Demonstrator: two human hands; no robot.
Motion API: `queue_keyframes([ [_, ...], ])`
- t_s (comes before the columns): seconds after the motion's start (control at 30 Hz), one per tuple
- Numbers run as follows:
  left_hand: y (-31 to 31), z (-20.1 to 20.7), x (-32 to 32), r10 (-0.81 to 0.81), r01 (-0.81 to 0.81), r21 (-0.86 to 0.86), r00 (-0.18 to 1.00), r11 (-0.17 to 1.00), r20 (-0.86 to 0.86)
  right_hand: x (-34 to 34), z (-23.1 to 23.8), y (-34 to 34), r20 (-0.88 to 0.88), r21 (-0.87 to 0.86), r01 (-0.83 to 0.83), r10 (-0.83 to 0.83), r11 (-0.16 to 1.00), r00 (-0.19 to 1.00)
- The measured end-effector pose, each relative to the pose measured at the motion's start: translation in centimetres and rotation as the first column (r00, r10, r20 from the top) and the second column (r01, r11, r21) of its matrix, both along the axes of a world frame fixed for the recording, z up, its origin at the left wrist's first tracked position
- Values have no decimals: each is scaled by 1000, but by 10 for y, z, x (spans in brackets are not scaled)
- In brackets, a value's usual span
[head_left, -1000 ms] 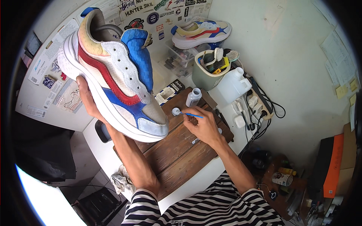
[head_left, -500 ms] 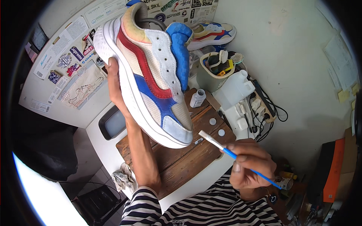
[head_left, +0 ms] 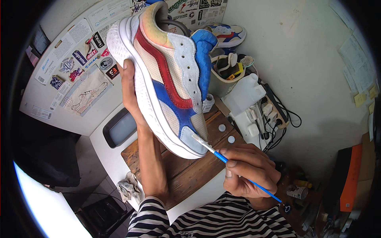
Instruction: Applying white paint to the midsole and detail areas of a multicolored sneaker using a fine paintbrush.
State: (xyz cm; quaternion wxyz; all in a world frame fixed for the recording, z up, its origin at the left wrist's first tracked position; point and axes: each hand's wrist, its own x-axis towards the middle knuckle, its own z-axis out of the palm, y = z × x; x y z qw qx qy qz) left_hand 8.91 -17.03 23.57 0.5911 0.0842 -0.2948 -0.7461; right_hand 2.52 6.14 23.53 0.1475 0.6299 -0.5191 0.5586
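Head view: our L hand [head_left: 131, 93] holds white-red-blue cloth shoe [head_left: 166, 85], R hand [head_left: 252, 170] holds thin blue brush [head_left: 220, 156] on pale toe [head_left: 188, 141], prob. part-done.

- White panel [head_left: 65, 119] beside us: a black sticker [head_left: 98, 40] with bold white lettering
- Near it, a purple sticker [head_left: 80, 57] and a red sticker [head_left: 91, 53], both with pale lettering
- Pale label [head_left: 73, 33] above: dense print, too fine for me
- Wall papers [head_left: 351, 59], right: faint writing, illegible
- Can [head_left: 297, 192]: printed label, too small

The wooden board [head_left: 190, 180] has room at its near end; the shoe [head_left: 166, 81] blocks beyond.
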Motion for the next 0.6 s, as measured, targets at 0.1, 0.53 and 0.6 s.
queue_keyframes([
  [0.1,-3,-2,2,29,-29,8,1000,1000,11,-1,0,2,-5,25,-5,5,1000,1000],
  [0.53,-1,-2,-1,22,-22,-11,1000,1000,1,-3,-2,-6,-31,-10,10,-11,1000,999],
  [0.6,-5,-6,0,44,-43,-16,998,999,38,-3,-4,-5,-31,-24,8,-9,1000,999],
])
